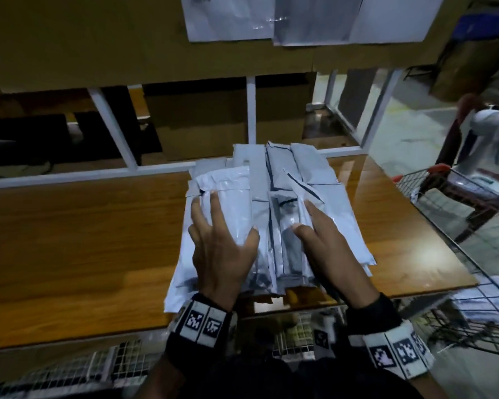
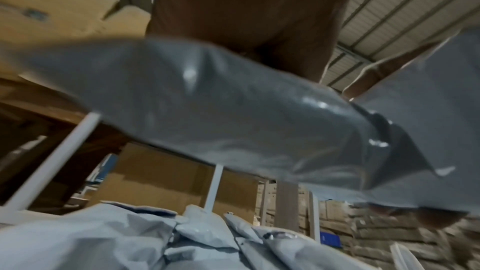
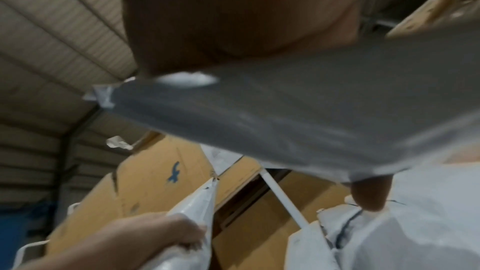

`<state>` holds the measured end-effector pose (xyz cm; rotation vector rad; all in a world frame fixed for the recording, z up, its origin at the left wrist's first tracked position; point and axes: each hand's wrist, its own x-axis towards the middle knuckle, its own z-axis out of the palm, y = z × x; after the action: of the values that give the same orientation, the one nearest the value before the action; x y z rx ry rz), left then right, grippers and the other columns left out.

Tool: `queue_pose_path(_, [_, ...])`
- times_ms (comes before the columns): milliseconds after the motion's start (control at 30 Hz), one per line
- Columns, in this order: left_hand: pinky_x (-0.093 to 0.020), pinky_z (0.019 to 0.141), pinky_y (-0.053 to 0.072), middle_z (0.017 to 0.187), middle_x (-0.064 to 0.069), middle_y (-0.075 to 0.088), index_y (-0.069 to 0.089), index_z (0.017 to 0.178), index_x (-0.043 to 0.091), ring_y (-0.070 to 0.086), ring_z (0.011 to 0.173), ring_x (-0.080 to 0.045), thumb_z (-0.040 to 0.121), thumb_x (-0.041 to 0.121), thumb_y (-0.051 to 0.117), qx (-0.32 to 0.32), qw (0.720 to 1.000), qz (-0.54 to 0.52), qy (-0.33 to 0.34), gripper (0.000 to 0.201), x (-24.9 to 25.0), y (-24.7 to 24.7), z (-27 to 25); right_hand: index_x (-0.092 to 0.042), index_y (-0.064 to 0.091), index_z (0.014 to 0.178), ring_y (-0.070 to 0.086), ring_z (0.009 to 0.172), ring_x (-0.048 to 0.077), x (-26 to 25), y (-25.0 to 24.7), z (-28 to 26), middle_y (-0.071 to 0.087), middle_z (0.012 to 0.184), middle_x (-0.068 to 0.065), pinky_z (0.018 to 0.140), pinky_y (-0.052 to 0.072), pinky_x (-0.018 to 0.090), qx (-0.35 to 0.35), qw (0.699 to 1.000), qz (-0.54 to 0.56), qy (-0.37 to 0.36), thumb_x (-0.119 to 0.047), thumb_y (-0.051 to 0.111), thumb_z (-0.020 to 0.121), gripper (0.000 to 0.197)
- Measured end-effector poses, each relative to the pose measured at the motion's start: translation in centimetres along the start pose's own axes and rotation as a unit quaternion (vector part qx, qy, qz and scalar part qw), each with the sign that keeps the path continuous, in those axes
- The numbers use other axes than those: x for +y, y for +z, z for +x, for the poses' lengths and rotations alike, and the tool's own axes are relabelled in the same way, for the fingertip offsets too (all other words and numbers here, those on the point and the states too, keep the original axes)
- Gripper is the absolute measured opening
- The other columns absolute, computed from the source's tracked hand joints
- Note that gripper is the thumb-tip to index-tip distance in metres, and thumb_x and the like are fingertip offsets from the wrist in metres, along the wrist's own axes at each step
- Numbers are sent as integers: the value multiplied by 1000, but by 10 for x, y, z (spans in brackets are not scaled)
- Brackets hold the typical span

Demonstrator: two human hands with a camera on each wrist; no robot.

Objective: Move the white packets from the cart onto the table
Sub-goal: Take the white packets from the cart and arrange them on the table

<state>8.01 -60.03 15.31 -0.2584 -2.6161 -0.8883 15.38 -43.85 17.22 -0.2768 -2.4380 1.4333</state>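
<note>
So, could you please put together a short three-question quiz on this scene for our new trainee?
1. True or false: the white packets lie piled on the wooden table.
2. Which hands rest on the pile? A) left hand only B) right hand only C) both
3. Fill in: the wire cart stands to the person's ____.

Key: 1 true; 2 C; 3 right.
</note>
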Motion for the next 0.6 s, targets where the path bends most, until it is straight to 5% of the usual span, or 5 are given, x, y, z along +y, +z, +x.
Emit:
queue_pose_path(167, [-42, 84, 50, 159, -10, 20, 22, 154, 23, 38, 118, -32, 76, 49, 68, -56, 997, 31, 42, 94, 1, 41, 24, -72, 35, 117, 30, 121, -26, 3, -8, 11, 31, 115, -63, 106, 26, 22, 25, 998, 0, 52, -30, 45, 102, 45])
queue_pose_path(233, [-40, 85, 49, 157, -13, 23, 26, 153, 22, 39, 115, -32, 76, 49, 67, -83, 993, 68, 51, 91, -2, 55, 29, -63, 35, 131, 30, 125, -24, 7, -13, 19, 33, 130, -54, 107, 25, 22, 27, 998, 3, 59, -31, 44, 103, 44])
queue_pose_path(333, [-42, 90, 42, 157, -16, 21, 30, 152, 21, 38, 118, -34, 77, 51, 67, -135, 981, 135, 45, 89, -8, 74, 31, -32, 24, 156, 18, 146, -1, 15, -18, 32, 24, 160, -15, 120, 18, 32, 15, 995, -20, 92, -38, 43, 102, 57])
queue_pose_path(500, [-55, 108, 24, 165, -11, -6, 4, 158, 28, 9, 143, -39, 90, 76, 18, -195, 967, 160, 40, 84, -15, 100, 32, -29, 23, 157, 18, 147, 3, 26, -21, 57, 25, 161, -10, 122, 19, 38, 2, 997, -39, 71, -41, 42, 102, 58])
queue_pose_path(600, [-59, 115, 9, 166, -6, -5, 12, 157, 35, -4, 150, -37, 93, 67, -6, -215, 964, 148, 54, 74, -20, 112, 31, -29, 24, 156, 19, 148, 7, 34, -20, 69, 26, 161, -7, 122, 19, 42, -7, 996, -49, 69, -45, 41, 102, 60])
